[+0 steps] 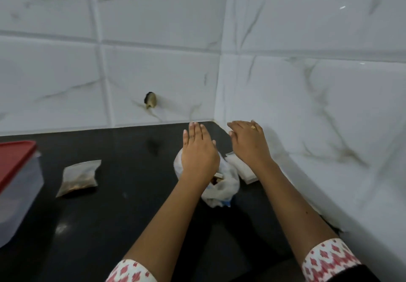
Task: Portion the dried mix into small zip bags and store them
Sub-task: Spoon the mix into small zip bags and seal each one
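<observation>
Left hand (198,150): flat, fingers straight and together, holding nothing. It hovers over the far part of the bulk bag. I cannot tell whether it touches it.
Right hand (248,143): also flat and spread, holding nothing, with a ring on 1 finger. It is beside the right wall, above the stack of empty zip bags.
Bulk bag (222,185): thin white plastic, crumpled, on the black counter (131,216) in the corner, between my forearms. Brown dried mix shows at its mouth.
Filled zip bag (79,177): 1 seen, lying flat, well apart to the left of the bulk bag.
Stack of empty zip bags (241,169): just right of the bulk bag, near the wall.
Container (17,194): clear box with a red lid, at the left edge, lid on.
Progress: I judge the task early. 1 portion is bagged and not yet stored. Mix remains in the bulk bag and empty bags remain.
Left to do: fill more bags, seal them, then put them in the container, which I take to be the store.
Axis, bulk bag: long axis runs far-left to near-right, and the mouth faces up and toward me.
Axis, filled zip bag: nearly square in this view. The mix lies along its near edge, so I judge the seal faces the back wall.
Axis, empty stack: the long side runs along the right wall.
</observation>
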`<state>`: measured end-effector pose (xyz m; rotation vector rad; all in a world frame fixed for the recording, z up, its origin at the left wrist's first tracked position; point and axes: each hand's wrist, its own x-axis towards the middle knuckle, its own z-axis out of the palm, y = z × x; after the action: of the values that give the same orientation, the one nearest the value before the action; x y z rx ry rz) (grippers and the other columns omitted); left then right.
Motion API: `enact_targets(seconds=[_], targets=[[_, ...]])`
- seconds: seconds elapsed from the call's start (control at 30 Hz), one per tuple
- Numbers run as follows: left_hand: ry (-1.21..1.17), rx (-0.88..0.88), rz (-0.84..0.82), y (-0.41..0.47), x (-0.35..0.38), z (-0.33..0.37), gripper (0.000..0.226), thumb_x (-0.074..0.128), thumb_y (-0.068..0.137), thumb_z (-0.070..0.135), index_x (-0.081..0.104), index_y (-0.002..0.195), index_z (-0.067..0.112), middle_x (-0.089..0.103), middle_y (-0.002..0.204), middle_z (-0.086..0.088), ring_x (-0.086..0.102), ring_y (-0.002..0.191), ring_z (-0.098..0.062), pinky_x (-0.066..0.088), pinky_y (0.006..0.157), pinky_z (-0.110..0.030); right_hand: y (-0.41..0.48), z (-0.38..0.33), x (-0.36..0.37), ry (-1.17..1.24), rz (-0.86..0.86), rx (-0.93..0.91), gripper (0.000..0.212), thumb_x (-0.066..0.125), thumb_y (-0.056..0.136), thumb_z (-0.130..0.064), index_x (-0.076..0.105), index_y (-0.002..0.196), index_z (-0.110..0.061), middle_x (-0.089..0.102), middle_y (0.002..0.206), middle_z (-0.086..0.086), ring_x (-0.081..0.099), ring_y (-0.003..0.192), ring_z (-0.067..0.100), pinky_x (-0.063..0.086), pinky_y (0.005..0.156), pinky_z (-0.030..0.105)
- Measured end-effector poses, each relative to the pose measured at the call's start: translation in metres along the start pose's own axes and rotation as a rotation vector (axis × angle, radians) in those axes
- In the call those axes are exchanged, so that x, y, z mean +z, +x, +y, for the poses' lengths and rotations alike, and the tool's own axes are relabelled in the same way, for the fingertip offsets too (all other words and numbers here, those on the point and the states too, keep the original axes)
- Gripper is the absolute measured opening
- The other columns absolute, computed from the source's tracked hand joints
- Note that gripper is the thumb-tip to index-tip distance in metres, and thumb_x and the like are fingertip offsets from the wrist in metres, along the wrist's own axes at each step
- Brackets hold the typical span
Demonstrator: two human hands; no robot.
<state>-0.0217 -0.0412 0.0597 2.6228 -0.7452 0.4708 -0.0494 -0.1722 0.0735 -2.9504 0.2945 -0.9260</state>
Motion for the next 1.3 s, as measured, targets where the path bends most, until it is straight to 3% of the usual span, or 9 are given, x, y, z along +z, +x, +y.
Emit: enact_targets(seconds=[0.1, 0.23, 0.43, 0.63, 1.07, 1.13, 1.2, 1.27, 1.3], targets=[[0.015, 0.018, -0.065, 0.008, 0.015, 0.027, 0.054, 0.021, 0.101, 0.021, 0.004, 0.148, 0.0, 0.006, 0.157, -0.018, -0.003, 0.146, -0.028, -0.005, 0.117, -0.038, -0.003, 0.029, 0.004, 0.017, -0.025, 0.046, 0.036, 0.037, 0.097, -0.015, 0.05, 0.131, -0.015, 0.053, 0.135, 0.002, 0.045, 0.127, 0.019, 0.02, 0.112, 0.032], [0.076, 0.033, -0.199, 0.01, 0.036, 0.057, 0.059, 0.029, 0.096, 0.014, 0.004, 0.149, 0.006, 0.034, 0.148, -0.02, -0.001, 0.146, -0.032, -0.005, 0.117, -0.044, -0.022, 0.05, 0.025, 0.093, 0.02, 0.117, 0.036, 0.042, 0.092, -0.006, 0.057, 0.124, -0.01, 0.061, 0.124, 0.007, 0.054, 0.112, 0.028, 0.04, 0.095, 0.037], [0.107, -0.023, -0.267, 0.002, 0.058, 0.066, 0.059, 0.031, 0.095, 0.016, 0.007, 0.146, -0.003, 0.034, 0.147, -0.023, 0.0, 0.144, -0.038, -0.008, 0.116, -0.046, -0.049, 0.058, 0.05, 0.054, 0.075, 0.179, 0.041, 0.043, 0.082, -0.005, 0.061, 0.118, -0.01, 0.066, 0.109, 0.012, 0.062, 0.09, 0.034, 0.048, 0.077, 0.037], [0.056, -0.031, -0.284, 0.002, 0.061, 0.066, 0.057, 0.03, 0.099, 0.024, 0.011, 0.146, -0.001, 0.042, 0.14, -0.028, 0.005, 0.143, -0.041, -0.008, 0.115, -0.046, -0.046, 0.055, 0.049, 0.031, -0.041, 0.212, 0.043, 0.036, 0.094, -0.012, 0.041, 0.136, -0.016, 0.051, 0.13, 0.008, 0.056, 0.106, 0.029, 0.041, 0.085, 0.034], [-0.02, -0.012, -0.181, 0.004, 0.061, 0.067, 0.053, 0.034, 0.098, 0.021, 0.019, 0.145, 0.0, 0.048, 0.138, -0.02, 0.009, 0.145, -0.034, -0.004, 0.117, -0.043, -0.046, 0.054, 0.043, 0.22, 0.004, 0.239, 0.045, 0.038, 0.091, 0.0, 0.043, 0.135, -0.007, 0.05, 0.133, 0.012, 0.053, 0.113, 0.032, 0.043, 0.095, 0.041], [-0.082, -0.019, -0.128, 0.006, 0.06, 0.067, 0.047, 0.036, 0.098, 0.018, 0.026, 0.142, 0.003, 0.049, 0.136, -0.02, 0.015, 0.144, -0.034, 0.002, 0.117, -0.04, -0.046, 0.052, 0.039, 0.286, 0.065, 0.263, 0.043, 0.04, 0.091, -0.001, 0.044, 0.134, -0.008, 0.049, 0.134, 0.011, 0.051, 0.116, 0.03, 0.043, 0.096, 0.041], [-0.23, -0.024, -0.013, 0.008, 0.055, 0.066, 0.044, 0.039, 0.098, 0.017, 0.033, 0.14, 0.007, 0.053, 0.131, -0.019, 0.035, 0.135, -0.032, 0.021, 0.113, -0.036, -0.047, 0.049, 0.033, 0.373, 0.19, 0.262, 0.04, 0.043, 0.091, 0.0, 0.048, 0.13, -0.006, 0.05, 0.131, 0.01, 0.053, 0.114, 0.027, 0.046, 0.094, 0.037], [-0.472, -0.025, 0.149, 0.01, 0.042, 0.064, 0.04, 0.042, 0.097, 0.014, 0.039, 0.137, 0.009, 0.061, 0.116, -0.013, 0.055, 0.112, -0.027, 0.042, 0.093, -0.031, -0.046, 0.042, 0.024, 0.46, 0.325, 0.247, 0.038, 0.049, 0.089, 0.0, 0.051, 0.127, -0.005, 0.051, 0.126, 0.011, 0.056, 0.106, 0.022, 0.045, 0.088, 0.02], [-0.592, -0.043, 0.206, 0.01, 0.033, 0.061, 0.037, 0.042, 0.097, 0.011, 0.042, 0.134, 0.01, 0.063, 0.111, -0.008, 0.059, 0.102, -0.022, 0.045, 0.084, -0.024, -0.045, 0.037, 0.02, 0.497, 0.381, 0.229, 0.038, 0.051, 0.088, 0.0, 0.051, 0.126, -0.005, 0.051, 0.123, 0.011, 0.057, 0.098, 0.018, 0.042, 0.083, 0.009]])
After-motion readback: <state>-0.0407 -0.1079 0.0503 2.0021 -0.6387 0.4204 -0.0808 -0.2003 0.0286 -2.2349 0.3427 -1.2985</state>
